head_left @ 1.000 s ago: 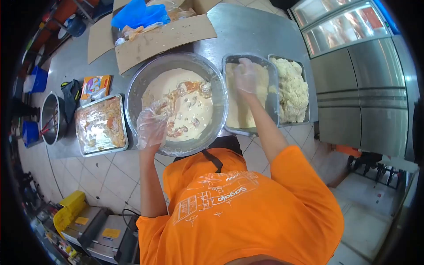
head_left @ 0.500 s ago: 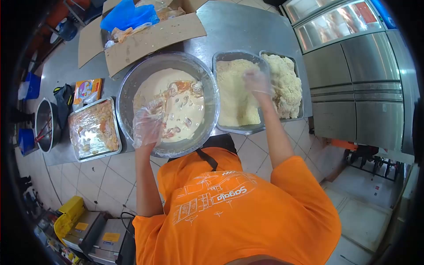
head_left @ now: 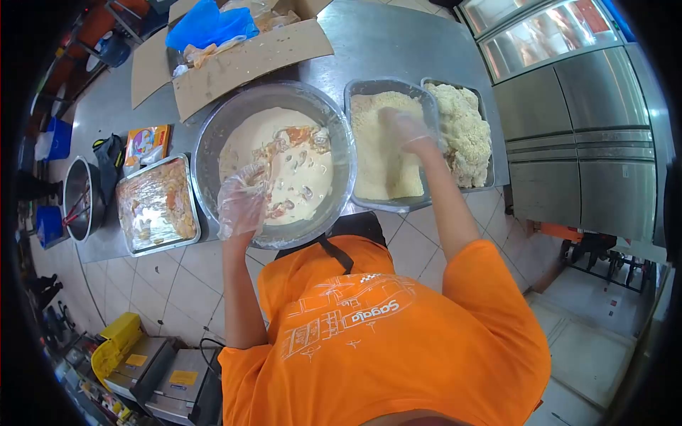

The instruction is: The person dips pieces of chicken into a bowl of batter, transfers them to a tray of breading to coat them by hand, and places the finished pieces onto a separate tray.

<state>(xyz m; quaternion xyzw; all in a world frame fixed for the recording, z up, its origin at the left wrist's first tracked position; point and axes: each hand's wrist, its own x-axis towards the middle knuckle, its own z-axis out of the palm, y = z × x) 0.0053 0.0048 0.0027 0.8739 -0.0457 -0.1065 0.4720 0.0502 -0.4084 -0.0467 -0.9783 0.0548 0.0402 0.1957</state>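
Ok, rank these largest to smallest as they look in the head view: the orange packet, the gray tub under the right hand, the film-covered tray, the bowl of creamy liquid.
1. Bowl of creamy liquid
2. Gray tub
3. Film-covered tray
4. Orange packet, clearly smallest

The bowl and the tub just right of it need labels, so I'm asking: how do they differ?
The bowl is round, while the tub is rectangular with rounded corners. The bowl looks wider than the tub. The bowl holds pale liquid with pieces in it; the tub holds dry-looking crumbs. Both look greyish and stand on the metal table.
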